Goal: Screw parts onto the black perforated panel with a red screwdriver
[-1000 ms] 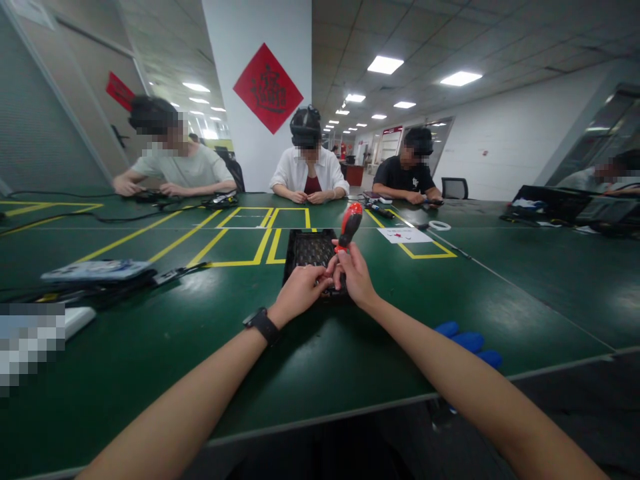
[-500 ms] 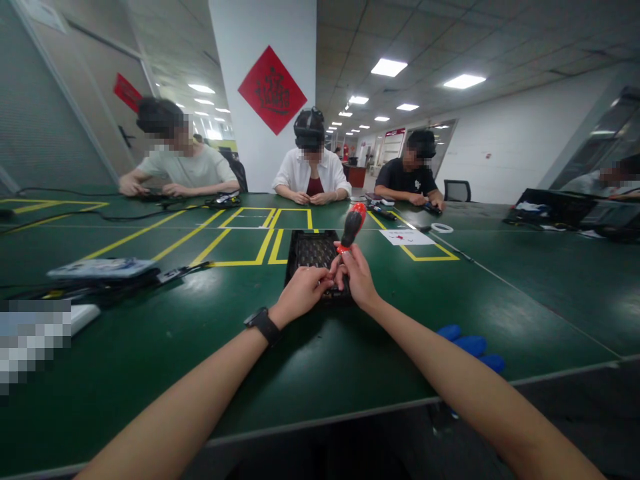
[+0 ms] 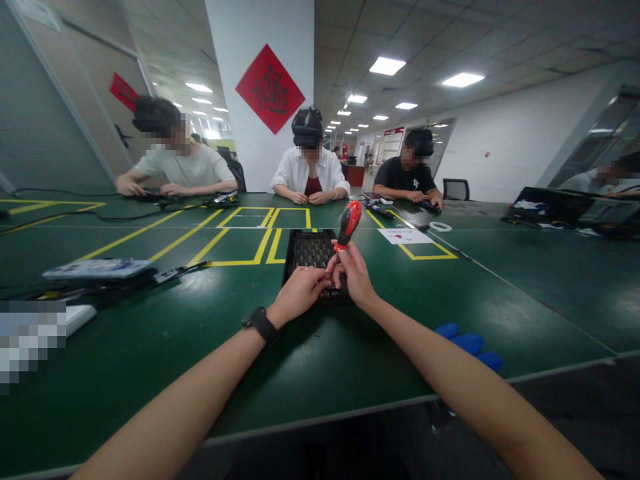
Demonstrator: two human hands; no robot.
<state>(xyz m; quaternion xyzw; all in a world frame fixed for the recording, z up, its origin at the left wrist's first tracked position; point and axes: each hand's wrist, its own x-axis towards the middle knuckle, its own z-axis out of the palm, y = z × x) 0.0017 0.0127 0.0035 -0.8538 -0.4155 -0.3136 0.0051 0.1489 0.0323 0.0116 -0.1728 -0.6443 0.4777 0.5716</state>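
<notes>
My right hand [image 3: 359,279] is closed round the lower end of a red and black screwdriver [image 3: 350,221]. Its handle points up and leans slightly to the right, while its tip is hidden behind my fingers. Beside it, my left hand [image 3: 302,291] has thumb and fingers pinched together near the tip; whatever they hold cannot be made out. Under both hands lies a black open case [image 3: 311,248] with a patterned inside, flat on the green table [image 3: 240,393]. My hands cover its near right part.
Blue oval objects [image 3: 468,343] lie right of my right forearm. A light-coloured flat box [image 3: 103,268] and cables are to the left. Beyond the case are yellow tape outlines, a paper sheet [image 3: 404,237] and a white ring [image 3: 441,227]. Several people sit around the table.
The screwdriver handle has turned about its length, with its red part now facing right. Both hands stay at the near end of the case. The whole view has shifted slightly.
</notes>
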